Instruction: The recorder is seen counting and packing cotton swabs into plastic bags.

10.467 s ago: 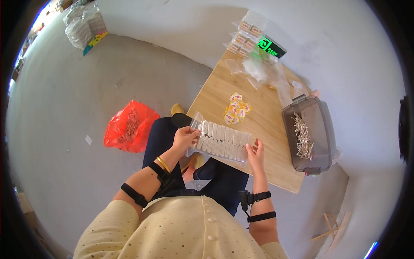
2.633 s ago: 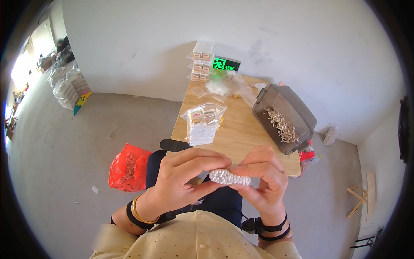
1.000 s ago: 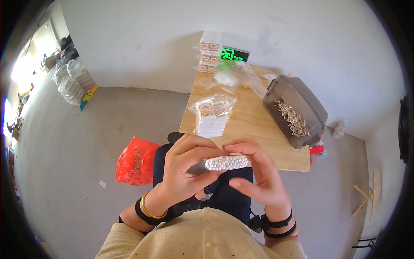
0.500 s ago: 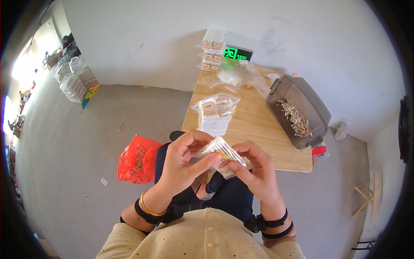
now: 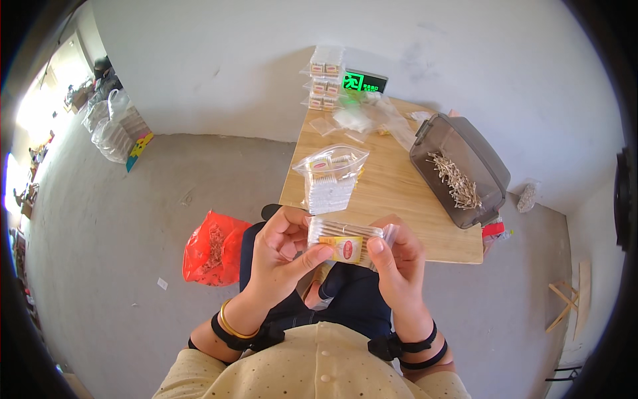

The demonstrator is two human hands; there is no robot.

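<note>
Between my two hands is a small clear packet of cotton swabs [image 5: 345,247] with a yellow label, held lengthwise above my lap. My left hand [image 5: 282,246] pinches its left end, thumb on the front. At the other end my right hand [image 5: 399,253] closes on the packet, and a bit of clear wrap sticks up by the fingers. Just beyond, on the near left of the wooden table [image 5: 392,213], stands an open clear zip bag [image 5: 330,179] filled with similar swab packets.
A grey plastic bin [image 5: 458,169] with loose swabs lies tilted on the table's right. Stacked bagged packets [image 5: 325,78] stand at the back beside a green lit sign [image 5: 364,82], near loose clear bags [image 5: 355,118]. A red bag [image 5: 214,249] sits on the floor at left.
The swab packet has turned from a slant to nearly level, its label now facing me. My right hand has shifted slightly and grips the packet's right end.
</note>
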